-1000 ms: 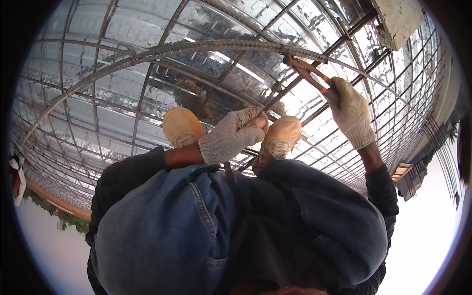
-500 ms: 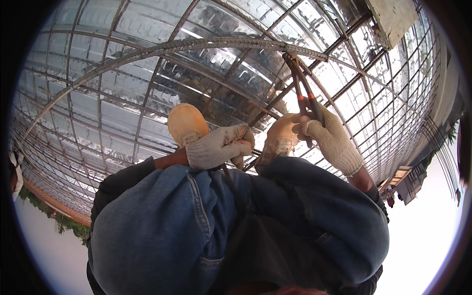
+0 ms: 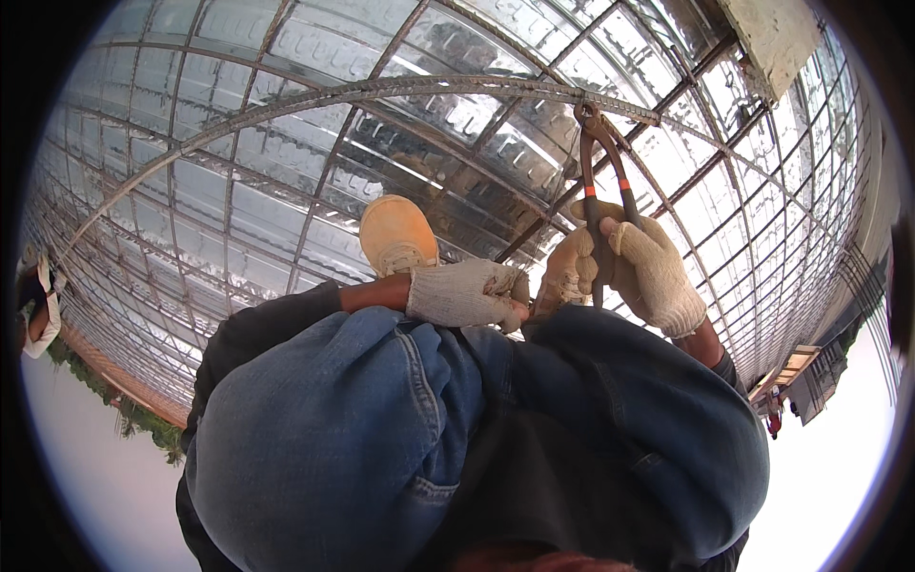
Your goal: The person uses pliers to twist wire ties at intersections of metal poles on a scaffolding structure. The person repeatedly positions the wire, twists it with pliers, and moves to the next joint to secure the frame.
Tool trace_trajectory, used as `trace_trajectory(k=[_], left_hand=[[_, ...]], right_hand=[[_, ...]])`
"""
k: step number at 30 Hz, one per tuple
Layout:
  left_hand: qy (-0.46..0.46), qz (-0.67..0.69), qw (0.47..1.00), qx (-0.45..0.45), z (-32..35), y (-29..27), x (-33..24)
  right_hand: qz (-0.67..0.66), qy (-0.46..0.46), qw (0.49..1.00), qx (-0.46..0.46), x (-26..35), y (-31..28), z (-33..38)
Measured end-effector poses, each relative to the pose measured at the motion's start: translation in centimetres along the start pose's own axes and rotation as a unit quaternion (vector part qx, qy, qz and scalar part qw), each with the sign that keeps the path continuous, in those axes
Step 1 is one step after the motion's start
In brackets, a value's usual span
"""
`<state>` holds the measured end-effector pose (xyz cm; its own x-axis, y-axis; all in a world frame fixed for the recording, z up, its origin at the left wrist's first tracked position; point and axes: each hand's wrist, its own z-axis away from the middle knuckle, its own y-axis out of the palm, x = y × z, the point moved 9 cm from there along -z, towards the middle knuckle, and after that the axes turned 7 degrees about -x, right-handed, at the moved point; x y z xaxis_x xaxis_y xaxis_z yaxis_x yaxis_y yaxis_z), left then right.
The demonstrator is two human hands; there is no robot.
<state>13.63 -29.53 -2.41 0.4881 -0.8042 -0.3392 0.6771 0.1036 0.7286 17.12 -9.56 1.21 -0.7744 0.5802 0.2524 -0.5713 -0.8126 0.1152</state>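
Crouching above a rebar mesh [image 3: 355, 110], with corrugated metal sheeting [image 3: 324, 43] below. In the gloved right hand [image 3: 648, 272]: steel pincers [image 3: 587, 162] with dark handles and orange bands, gripped with the fingers wrapped around the handles, these slightly parted. At the head of the pincers: a curved ribbed reinforcing bar [image 3: 448, 85], met near its right-hand end; hard to tell between true contact and mere overlap in view. In the gloved left hand [image 3: 467, 294], low between the tan left shoe [image 3: 396, 229] and the right hand, fingers curled in and narrow; cannot tell about anything pinched inside.

To use the pincers well from here, probably best to seat the head squarely against the bar before squeezing. Grip far down the handles for leverage, closing evenly and turning from the wrist rather than the shoulder. Likely to slip on the rounded ribs if tilted, so line up by eye first. Leave the left fingers well apart from the biting edges, and settle weight evenly before pulling.
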Motion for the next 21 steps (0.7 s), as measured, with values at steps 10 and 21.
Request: trace_trajectory(k=[10,21], left_hand=[[0.303,0.336,0.892,-0.006,-8.8,-4.6,-10.7],[0.146,0.478,0.827,-0.259,-10.8,-2.5,-12.5]], right_hand=[[-0.447,0.064,0.855,0.254,-6.2,2.5,-1.6],[0.274,-0.049,0.951,-0.133,0.0,-3.8,2.8]])
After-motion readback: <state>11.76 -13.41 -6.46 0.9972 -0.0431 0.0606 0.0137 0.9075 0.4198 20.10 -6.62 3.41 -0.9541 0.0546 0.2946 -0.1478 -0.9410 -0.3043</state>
